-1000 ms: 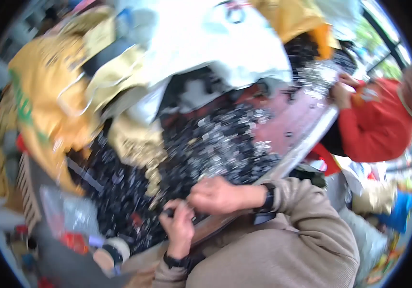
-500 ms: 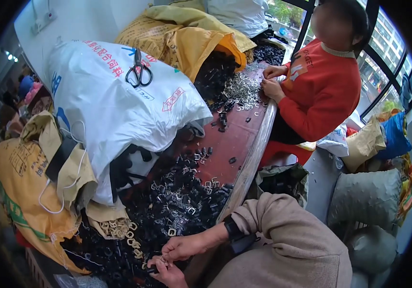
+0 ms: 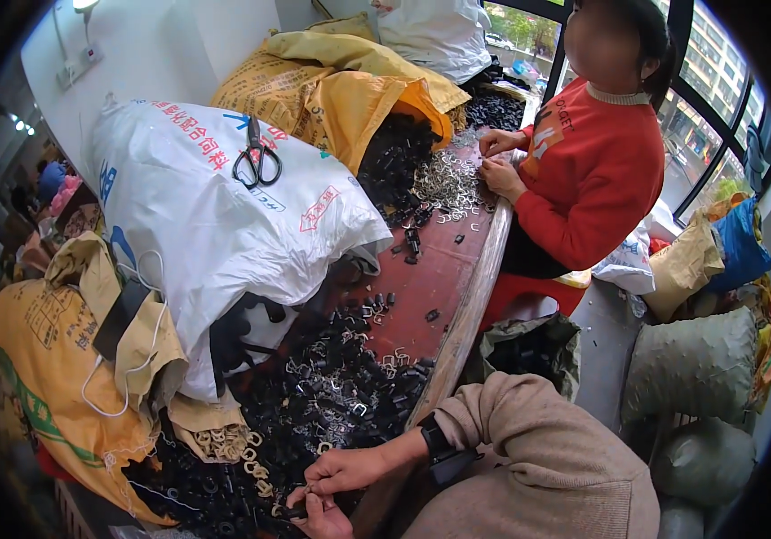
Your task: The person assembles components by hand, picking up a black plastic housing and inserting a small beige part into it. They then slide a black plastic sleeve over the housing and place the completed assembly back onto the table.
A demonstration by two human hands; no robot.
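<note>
My right hand (image 3: 342, 471), below a wristwatch (image 3: 436, 435) and a beige sleeve, reaches in from the right with its fingers pinched together. Against its fingertips, my left hand (image 3: 324, 521) comes up from the lower edge, thumb raised and fingers closed. A small black plastic piece (image 3: 297, 512) shows at the left hand's fingers. Whatever the right fingertips pinch is too small and hidden to name. Under and beyond both hands spreads a heap of black plastic pieces (image 3: 300, 404) mixed with small silver metal loops (image 3: 360, 410). Pale beige rings (image 3: 251, 463) spill from a brown bag next to the hands.
A big white sack (image 3: 233, 225) bears black-handled scissors (image 3: 256, 162). Yellow sacks (image 3: 31, 377) stand left and at the back. Across the red tabletop (image 3: 412, 292) with its wooden edge (image 3: 471, 328), a person in a red sweater (image 3: 597, 171) handles small parts beside more metal loops (image 3: 448, 184).
The view has shifted slightly, and the things in it sit a little differently. My hands stay together at nearly the same place, fingers slightly rearranged. The co-worker's head has moved a little left.
</note>
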